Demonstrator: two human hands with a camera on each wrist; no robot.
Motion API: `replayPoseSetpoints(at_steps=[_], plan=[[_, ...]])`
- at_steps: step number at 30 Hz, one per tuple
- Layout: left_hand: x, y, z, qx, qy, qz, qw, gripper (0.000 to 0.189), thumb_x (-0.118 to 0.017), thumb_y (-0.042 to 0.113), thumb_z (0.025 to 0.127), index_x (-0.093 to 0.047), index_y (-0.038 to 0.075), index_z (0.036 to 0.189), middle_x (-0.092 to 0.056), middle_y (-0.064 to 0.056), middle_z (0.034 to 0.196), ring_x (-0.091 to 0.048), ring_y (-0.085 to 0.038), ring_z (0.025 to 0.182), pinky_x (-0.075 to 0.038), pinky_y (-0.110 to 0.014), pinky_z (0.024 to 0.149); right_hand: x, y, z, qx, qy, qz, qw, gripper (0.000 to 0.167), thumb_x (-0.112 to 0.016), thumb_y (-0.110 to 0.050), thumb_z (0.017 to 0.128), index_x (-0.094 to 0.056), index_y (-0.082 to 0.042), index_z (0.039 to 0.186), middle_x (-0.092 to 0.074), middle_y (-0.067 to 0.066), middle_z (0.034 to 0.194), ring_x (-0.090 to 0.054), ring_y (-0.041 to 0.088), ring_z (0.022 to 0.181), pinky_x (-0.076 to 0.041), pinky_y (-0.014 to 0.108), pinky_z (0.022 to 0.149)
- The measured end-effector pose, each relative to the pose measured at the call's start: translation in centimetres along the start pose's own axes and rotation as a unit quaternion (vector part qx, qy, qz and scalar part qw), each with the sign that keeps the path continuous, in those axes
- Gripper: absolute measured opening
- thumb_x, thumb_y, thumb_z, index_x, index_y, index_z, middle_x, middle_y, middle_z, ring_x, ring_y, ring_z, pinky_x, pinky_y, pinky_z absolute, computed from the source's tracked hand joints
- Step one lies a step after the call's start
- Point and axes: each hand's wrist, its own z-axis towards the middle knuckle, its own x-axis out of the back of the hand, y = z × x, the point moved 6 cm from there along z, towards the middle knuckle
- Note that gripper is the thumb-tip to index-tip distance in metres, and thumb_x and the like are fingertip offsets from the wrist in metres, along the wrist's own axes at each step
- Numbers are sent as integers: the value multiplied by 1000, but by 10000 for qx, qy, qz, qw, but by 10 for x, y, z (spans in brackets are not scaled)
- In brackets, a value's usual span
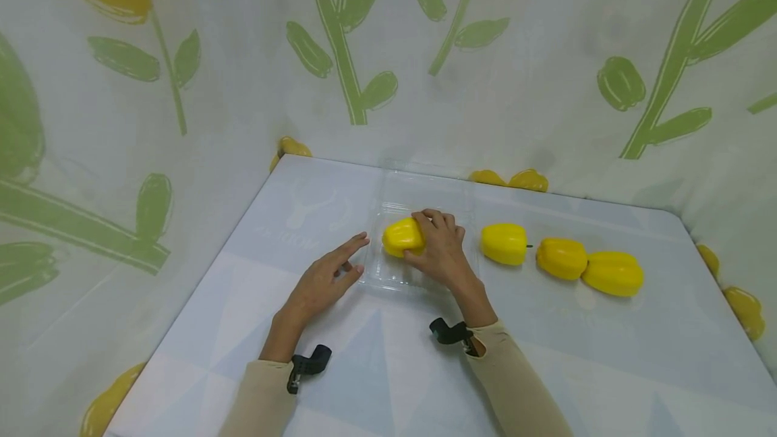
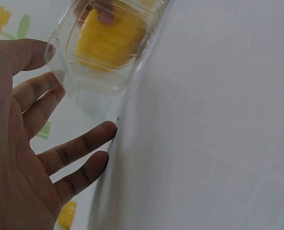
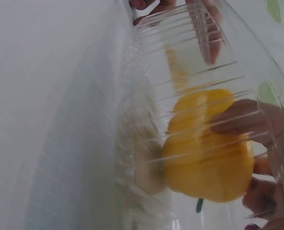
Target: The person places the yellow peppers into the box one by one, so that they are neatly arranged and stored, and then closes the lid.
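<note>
A yellow bell pepper [image 1: 403, 237] is in the clear plastic container [image 1: 388, 280], its short green stem [image 3: 199, 205] visible in the right wrist view. My right hand [image 1: 442, 248] reaches over the container's right side and grips this pepper, thumb on the near side and fingers over the far side. At the container's left edge is my left hand [image 1: 324, 282], its fingers extended and spread. In the left wrist view, the left thumb and nearest fingers are right at the clear rim [image 2: 49, 52].
To the right of the container, a yellow bell pepper [image 1: 504, 244] lies with its stem pointing right. Beyond it are another pepper [image 1: 561, 258] and a longer one [image 1: 614, 273], end to end. The container's raised lid [image 1: 425, 184] is at the back, near the flowered cloth wall [image 1: 534, 86].
</note>
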Motion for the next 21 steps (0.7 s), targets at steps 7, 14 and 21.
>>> replayPoseSetpoints(at_steps=[7,14,21], plan=[[-2,-2,0,24,0,42,10000,54,-55,37,103,-39,36,154,-31,23,157,-58,-10,96,-50,-41,85,-3,-1,1,-114,111,17,9999,72,-83,-41,82,-54,-12,140,-45,12,143,-34,32,126,-28,50,99],[-2,-3,1,-57,23,39,10000,54,-56,36,103,-39,35,154,-31,22,157,-59,-11,95,-51,-41,85,0,-3,0,-12,58,34,10000,73,-84,-38,81,-54,-11,142,-45,11,144,-34,32,127,-28,50,98],[-1,-2,0,-108,60,18,9999,55,-57,37,103,-40,31,154,-32,20,158,-59,-10,95,-51,-41,85,1,-1,0,67,-88,-13,9999,73,-82,-34,80,-53,-12,143,-45,12,145,-34,34,128,-28,52,97]])
